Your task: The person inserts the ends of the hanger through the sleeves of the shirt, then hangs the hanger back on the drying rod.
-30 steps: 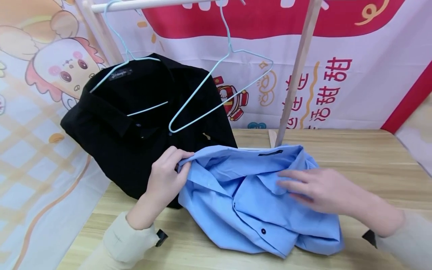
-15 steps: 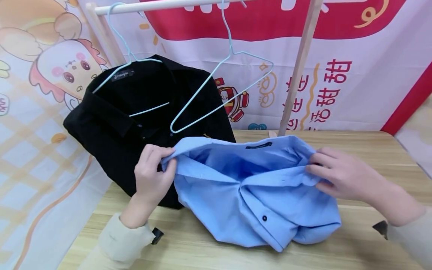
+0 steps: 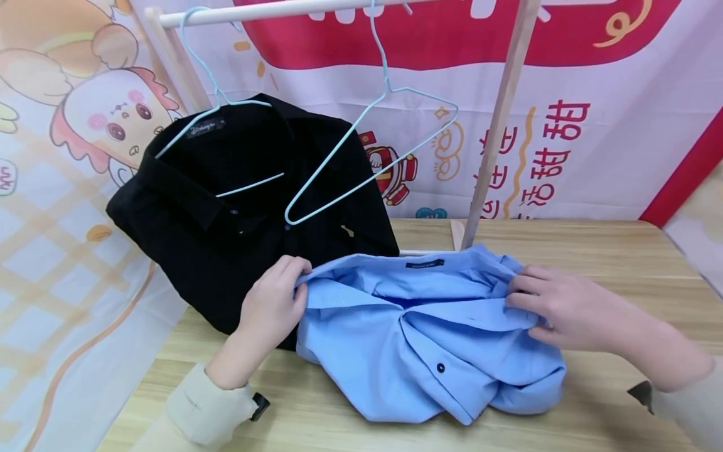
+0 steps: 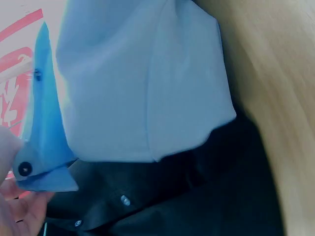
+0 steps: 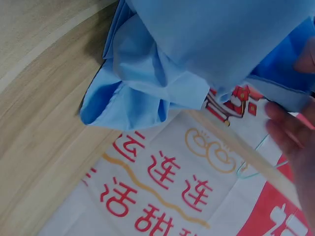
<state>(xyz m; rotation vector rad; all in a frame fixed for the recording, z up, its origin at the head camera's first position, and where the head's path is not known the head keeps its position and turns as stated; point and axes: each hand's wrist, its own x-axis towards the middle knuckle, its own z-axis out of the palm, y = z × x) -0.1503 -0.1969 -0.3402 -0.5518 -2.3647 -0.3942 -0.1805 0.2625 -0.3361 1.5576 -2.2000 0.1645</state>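
Note:
A light blue shirt (image 3: 361, 358) with a dark button and a black neck label lies bunched on the table, its collar facing the rack. My left hand (image 3: 275, 298) pinches the collar's left end; in the left wrist view its fingers (image 4: 34, 211) hold the collar beside a button. At the collar's right side, my right hand (image 3: 565, 307) grips the fabric between thumb and fingers. Behind the blue shirt, an unfilled light blue hanger (image 3: 339, 154) hangs from the rail. To its left a black shirt (image 3: 226, 270) hangs on another hanger (image 3: 209, 75).
A pale wooden rack has a top rail (image 3: 271, 10) and a slanting post (image 3: 499, 125). Behind it hangs a printed cloth (image 3: 610, 144) with red lettering. The wooden table (image 3: 599, 251) extends to the right of the blue shirt.
My right hand has taken hold of the collar's right side. The collar has been spread, lifted, then lowered again. The hangers and black shirt look almost unmoved.

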